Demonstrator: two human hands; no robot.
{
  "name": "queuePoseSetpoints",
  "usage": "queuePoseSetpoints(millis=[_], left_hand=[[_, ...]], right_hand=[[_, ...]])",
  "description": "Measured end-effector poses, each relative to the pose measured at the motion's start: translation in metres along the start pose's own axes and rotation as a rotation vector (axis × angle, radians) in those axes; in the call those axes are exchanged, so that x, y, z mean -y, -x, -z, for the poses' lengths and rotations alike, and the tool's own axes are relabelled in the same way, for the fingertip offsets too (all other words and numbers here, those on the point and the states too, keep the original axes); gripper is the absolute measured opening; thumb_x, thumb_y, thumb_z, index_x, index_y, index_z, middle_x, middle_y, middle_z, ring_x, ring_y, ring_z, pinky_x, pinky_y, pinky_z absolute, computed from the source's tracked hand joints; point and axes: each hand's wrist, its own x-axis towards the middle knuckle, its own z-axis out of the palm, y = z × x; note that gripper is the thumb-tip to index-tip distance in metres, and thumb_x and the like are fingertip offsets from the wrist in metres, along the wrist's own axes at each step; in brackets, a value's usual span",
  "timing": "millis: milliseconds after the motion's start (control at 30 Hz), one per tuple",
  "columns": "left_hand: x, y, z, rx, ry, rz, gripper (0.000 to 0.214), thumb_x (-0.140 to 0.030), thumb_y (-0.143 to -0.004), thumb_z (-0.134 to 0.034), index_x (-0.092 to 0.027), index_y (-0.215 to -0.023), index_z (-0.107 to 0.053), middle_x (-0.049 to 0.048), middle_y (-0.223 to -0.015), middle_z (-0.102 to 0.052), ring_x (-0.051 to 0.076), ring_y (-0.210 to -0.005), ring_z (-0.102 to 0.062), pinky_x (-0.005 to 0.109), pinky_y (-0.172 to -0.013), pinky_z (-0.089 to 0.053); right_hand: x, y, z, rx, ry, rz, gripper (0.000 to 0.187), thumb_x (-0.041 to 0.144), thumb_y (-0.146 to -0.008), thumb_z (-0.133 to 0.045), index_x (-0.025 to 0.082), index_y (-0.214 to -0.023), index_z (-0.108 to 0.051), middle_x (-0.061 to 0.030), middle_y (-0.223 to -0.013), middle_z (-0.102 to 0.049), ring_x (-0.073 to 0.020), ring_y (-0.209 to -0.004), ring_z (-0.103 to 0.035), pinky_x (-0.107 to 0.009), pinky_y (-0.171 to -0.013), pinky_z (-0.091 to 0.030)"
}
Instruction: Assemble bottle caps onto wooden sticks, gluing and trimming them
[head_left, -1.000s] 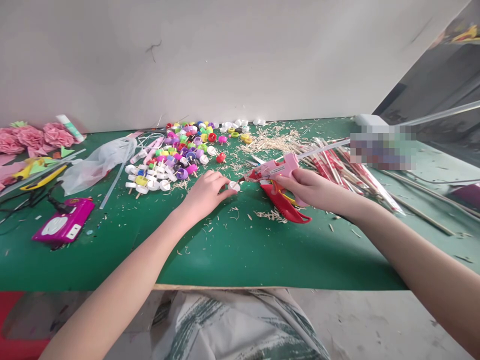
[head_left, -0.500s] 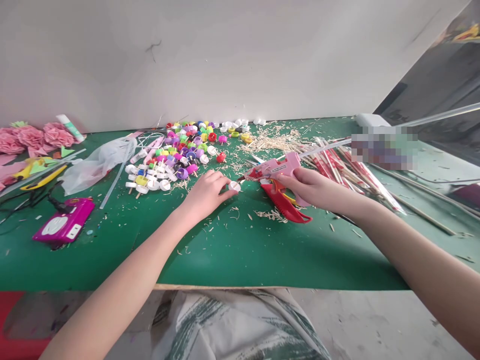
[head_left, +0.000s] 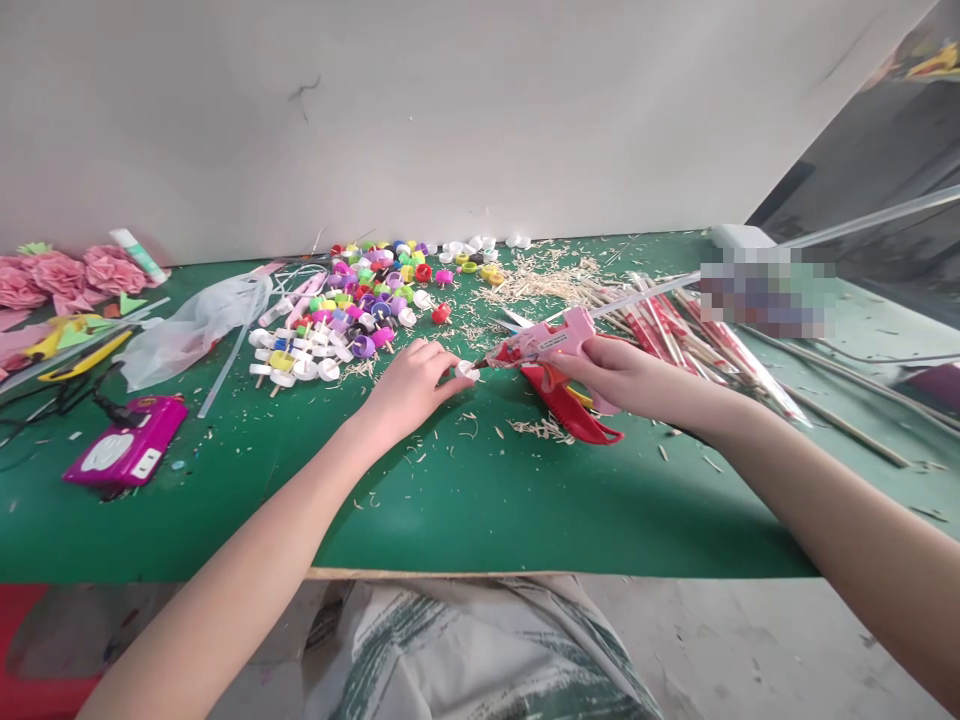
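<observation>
White cap (head_left: 466,370) under left hand (head_left: 409,385), glue gun (head_left: 551,340) (nozzle at cap) in right hand (head_left: 622,375)

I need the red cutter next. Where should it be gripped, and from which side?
Probably by its handle end, from the near right. The red cutter lies flat on the green table, that end bare, while its far end sits under the glue gun in the right hand.

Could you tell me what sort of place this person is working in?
Most likely a small handicraft workbench. The right hand holds a pink glue gun at a white cap under the left hand; coloured bottle caps and paper flowers lie on the green table.
</observation>
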Motion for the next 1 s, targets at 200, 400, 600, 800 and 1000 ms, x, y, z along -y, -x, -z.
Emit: queuePoseSetpoints(millis=[200,400,600,800,1000], left_hand=[[-0.002,0.001,0.002,0.007,0.011,0.002,0.036,-0.046,-0.091,-0.047,-0.014,-0.097,-0.064,0.0068,-0.096,-0.063,0.020,-0.093,-0.051,0.031,-0.080,-0.041],[-0.002,0.000,0.002,0.015,0.021,0.006,0.039,-0.046,-0.091,-0.047,-0.011,-0.099,-0.064,0.0073,-0.097,-0.064,0.020,-0.094,-0.051,0.031,-0.082,-0.041],[0.001,0.001,0.001,0.010,0.018,0.007,0.042,-0.048,-0.092,-0.045,-0.012,-0.101,-0.065,0.0078,-0.102,-0.065,0.020,-0.095,-0.052,0.031,-0.081,-0.041],[0.000,0.000,0.000,-0.003,0.004,0.002,0.041,-0.047,-0.092,-0.045,-0.012,-0.100,-0.065,0.0082,-0.101,-0.065,0.020,-0.095,-0.052,0.031,-0.081,-0.041],[-0.001,0.000,0.002,0.012,0.019,0.015,0.040,-0.047,-0.092,-0.046,-0.012,-0.099,-0.065,0.0072,-0.100,-0.065,0.020,-0.095,-0.052,0.030,-0.081,-0.041]], right_hand=[[0.005,0.002,0.002,0.044,-0.041,-0.092,0.045,0.057,-0.090,-0.044,0.024,-0.064,-0.029,0.0051,-0.052,-0.039,-0.0101,-0.052,-0.039,-0.028,-0.057,-0.033],[0.008,0.001,0.003,0.005,0.000,-0.120,0.043,0.052,-0.091,-0.046,0.023,-0.064,-0.029,0.0053,-0.054,-0.038,-0.0096,-0.054,-0.039,-0.028,-0.059,-0.033],[0.000,-0.004,0.000,0.022,0.011,-0.121,0.047,0.058,-0.089,-0.046,0.023,-0.064,-0.027,0.0068,-0.052,-0.033,-0.0083,-0.049,-0.034,-0.027,-0.051,-0.030],[-0.011,-0.006,-0.002,0.064,-0.062,0.006,0.060,0.081,-0.074,-0.043,0.024,-0.065,-0.027,0.0068,-0.055,-0.033,-0.0084,-0.049,-0.032,-0.028,-0.049,-0.030],[-0.010,-0.007,-0.002,0.038,-0.021,-0.055,0.051,0.068,-0.085,-0.042,0.024,-0.066,-0.027,0.0055,-0.052,-0.040,-0.0101,-0.050,-0.040,-0.028,-0.053,-0.033]])
